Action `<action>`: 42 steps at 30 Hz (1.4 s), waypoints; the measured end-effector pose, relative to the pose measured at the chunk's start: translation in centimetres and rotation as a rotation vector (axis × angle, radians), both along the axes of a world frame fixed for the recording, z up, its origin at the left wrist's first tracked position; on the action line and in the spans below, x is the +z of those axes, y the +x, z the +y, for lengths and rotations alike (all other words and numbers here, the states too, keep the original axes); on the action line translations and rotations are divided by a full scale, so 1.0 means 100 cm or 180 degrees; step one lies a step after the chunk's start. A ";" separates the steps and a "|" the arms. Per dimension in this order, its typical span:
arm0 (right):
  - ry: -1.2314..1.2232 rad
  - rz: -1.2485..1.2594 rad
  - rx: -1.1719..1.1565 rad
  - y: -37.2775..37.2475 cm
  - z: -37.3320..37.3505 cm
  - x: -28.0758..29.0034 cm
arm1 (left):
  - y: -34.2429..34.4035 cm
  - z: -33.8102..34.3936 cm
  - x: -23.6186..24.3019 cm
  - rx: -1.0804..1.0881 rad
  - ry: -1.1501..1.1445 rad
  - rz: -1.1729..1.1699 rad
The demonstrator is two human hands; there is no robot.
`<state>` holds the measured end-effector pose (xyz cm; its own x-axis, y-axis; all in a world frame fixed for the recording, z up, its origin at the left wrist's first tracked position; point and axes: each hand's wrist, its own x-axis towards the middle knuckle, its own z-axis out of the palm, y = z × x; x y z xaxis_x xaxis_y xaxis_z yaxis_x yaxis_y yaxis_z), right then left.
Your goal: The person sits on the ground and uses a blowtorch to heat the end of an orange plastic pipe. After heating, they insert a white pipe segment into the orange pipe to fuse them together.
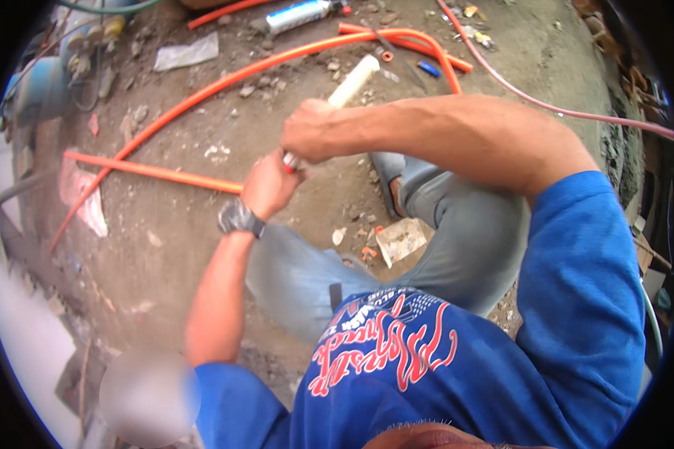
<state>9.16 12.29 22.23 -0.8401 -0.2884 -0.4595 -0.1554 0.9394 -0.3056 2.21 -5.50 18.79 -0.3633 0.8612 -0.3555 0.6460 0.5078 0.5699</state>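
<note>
My right hand [311, 131] is closed around a cream-white rod-shaped thing [354, 79], whose kind I cannot make out. The rod sticks out of the fist toward the upper right. Just below that fist, between my two hands, shows a small red and pale end [290, 161]. My left hand [272, 185], with a dark watch on its wrist, is closed right beside the right one; its fingers are mostly hidden. A straight orange pipe [157, 173] runs in from the left and disappears behind my left wrist; whether the hand touches it is hidden.
A long bent orange pipe [225, 81] arcs over the dirt ground beyond my hands. A white and blue spray can [298, 15] and a small blue object [428, 69] lie at the far side. A pink hose [535, 102] crosses at right. Rubble and a whitish scrap [401, 241] lie about.
</note>
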 end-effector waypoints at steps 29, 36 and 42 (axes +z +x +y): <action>0.0222 0.1161 -0.1623 0.055 0.147 -0.012 | -0.072 -0.066 0.009 0.1284 -0.1232 -0.4500; 0.0379 -0.0272 -0.2760 0.145 0.139 -0.103 | -0.053 -0.048 -0.047 0.2529 0.0552 -0.3249; 0.0148 0.0329 -0.2947 0.155 0.139 -0.197 | 0.010 0.025 -0.116 0.1506 0.0587 -0.2299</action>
<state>24.63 26.17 2.52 -0.7635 0.5335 -0.3638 0.6373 0.7135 -0.2911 3.18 -3.00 7.15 -0.4366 0.7436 -0.5065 -0.1584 0.4906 0.8569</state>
